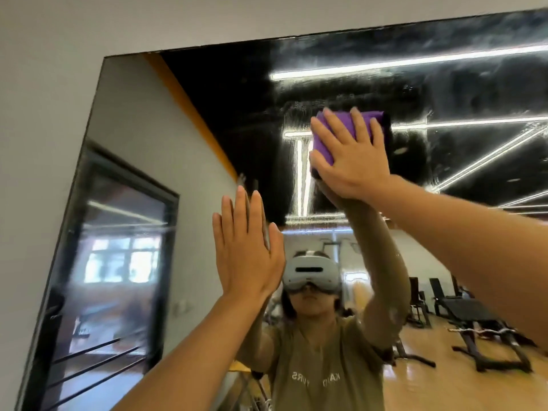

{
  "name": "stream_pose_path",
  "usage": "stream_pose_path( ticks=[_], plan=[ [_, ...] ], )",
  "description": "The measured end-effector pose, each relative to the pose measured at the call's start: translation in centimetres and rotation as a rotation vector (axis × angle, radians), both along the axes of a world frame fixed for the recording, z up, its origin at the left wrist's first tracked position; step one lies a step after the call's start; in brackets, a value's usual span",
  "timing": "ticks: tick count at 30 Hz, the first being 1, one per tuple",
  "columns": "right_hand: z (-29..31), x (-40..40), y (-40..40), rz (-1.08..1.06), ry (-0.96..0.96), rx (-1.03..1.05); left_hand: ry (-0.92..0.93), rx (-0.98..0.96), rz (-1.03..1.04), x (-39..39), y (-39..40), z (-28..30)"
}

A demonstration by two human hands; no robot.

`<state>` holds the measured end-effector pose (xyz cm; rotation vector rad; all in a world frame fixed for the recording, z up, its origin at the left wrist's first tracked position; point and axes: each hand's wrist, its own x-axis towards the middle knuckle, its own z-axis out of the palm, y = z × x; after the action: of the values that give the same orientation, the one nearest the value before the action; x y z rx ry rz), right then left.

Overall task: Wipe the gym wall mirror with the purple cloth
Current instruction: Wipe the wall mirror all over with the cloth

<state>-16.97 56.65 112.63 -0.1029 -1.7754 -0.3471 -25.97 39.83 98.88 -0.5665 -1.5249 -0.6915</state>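
Wiping step in hand: right hand (353,161) presses the folded purple cloth (323,143) flat on the mirror (444,93), high up, around the middle of the upper glass and below the top edge. Fingers (335,126) spread and nearly straight over the cloth, palm pushing it on the glass; no pinch or curl seen, so the grip is a flat press, not a clasp. Cloth shows above and left of the hand; most of the rest is hidden under the palm.

Left hand (247,247) is flat, fingers straight and together, holding nothing, lower and left of the cloth. Looks laid against the glass as a brace, but contact cannot be confirmed.

Glass around the cloth shows whitish smears and streaks, heaviest to the right and up near the reflected light strips (385,65). Left part of the mirror, reflecting a door (124,247), looks hazy too. Reflection also shows gym benches (462,312) on a wood floor.

Judgement: task is under way, not near done; much streaked glass remains. Next move calls for sliding the cloth sideways or down with steady palm pressure, overlapping passes, keeping the cloth flat so it does not bunch or slip from under the fingers. The top right corner looks a long reach.
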Motion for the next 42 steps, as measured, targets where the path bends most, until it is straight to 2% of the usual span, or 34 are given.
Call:
stream_pose_path(
  ticks=[2, 4, 6, 11, 14, 18, 22, 25, 28, 32, 38, 40, 42],
  plan=[
    [1.4, 0.2, 0.1, -0.010, -0.012, -0.046, 0.006, 0.001, 0.002, 0.0, 0.0, -0.1],
    [-0.3, 0.0, 0.1, -0.009, 0.028, -0.020, 0.012, 0.002, 0.005, -0.1, -0.1, -0.2],
    [-4.4, 0.0, 0.2, 0.011, 0.067, 0.031, 0.013, 0.002, 0.006, -0.1, -0.1, -0.3],
    [-17.5, 0.6, 2.2, 0.019, 0.019, 0.201, 0.039, -0.079, -0.010, 0.5, 1.3, -0.4],
    [-21.0, 1.4, 3.4, -0.010, -0.027, 0.280, 0.040, -0.082, -0.026, 1.1, 2.9, -0.4],
    [-18.5, 1.7, 4.4, 0.011, -0.094, 0.318, 0.032, -0.055, 0.021, 1.2, 3.5, -0.3],
    [-9.7, 1.9, 5.2, 0.003, 0.004, 0.145, 0.016, -0.037, 0.011, 1.4, 3.7, -0.5],
    [-2.5, 2.7, 5.2, -0.021, 0.010, 0.016, -0.033, -0.027, 0.045, 2.2, 4.7, -0.3],
    [0.2, 2.9, 5.3, -0.029, 0.001, -0.035, -0.037, 0.000, 0.068, 2.5, 5.3, -0.1],
    [-4.2, 2.3, 5.3, 0.005, 0.070, 0.011, -0.030, 0.006, 0.095, 2.5, 5.5, -0.3],
    [-18.1, 2.8, 6.5, 0.072, 0.039, 0.160, -0.063, -0.007, 0.109, 2.9, 5.6, -0.2],
    [-19.7, 2.9, 7.1, 0.071, 0.019, 0.197, -0.070, -0.011, 0.111, 3.1, 5.7, -0.2],
    [-18.8, 3.1, 7.6, 0.064, -0.010, 0.232, -0.073, -0.018, 0.113, 3.3, 5.8, -0.2]
  ],
)
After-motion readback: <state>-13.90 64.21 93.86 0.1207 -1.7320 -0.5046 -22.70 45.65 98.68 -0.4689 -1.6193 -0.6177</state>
